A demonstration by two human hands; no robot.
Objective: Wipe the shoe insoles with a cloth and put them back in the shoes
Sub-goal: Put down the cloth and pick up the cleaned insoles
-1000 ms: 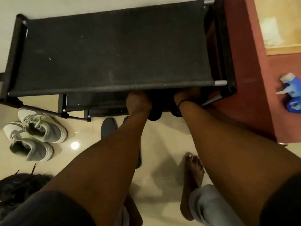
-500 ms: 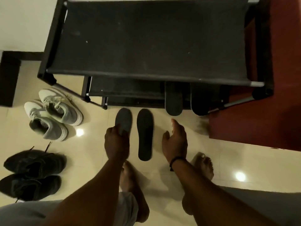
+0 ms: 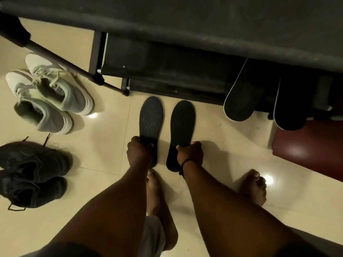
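My right hand [image 3: 190, 152], empty half a second earlier, now gripped right insole [image 3: 182, 125] | left hand [image 3: 138, 152] pinched left insole [image 3: 151, 117] | both before shoe rack [image 3: 185, 75] | no cloth visible; wiping pending.

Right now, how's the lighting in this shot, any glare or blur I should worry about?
Head view: dim, warm light; small glare spots on the floor tiles; the left hand and right hand cast shadows; the black shoes and both insoles lose detail; the rack bows from wide-angle distortion.
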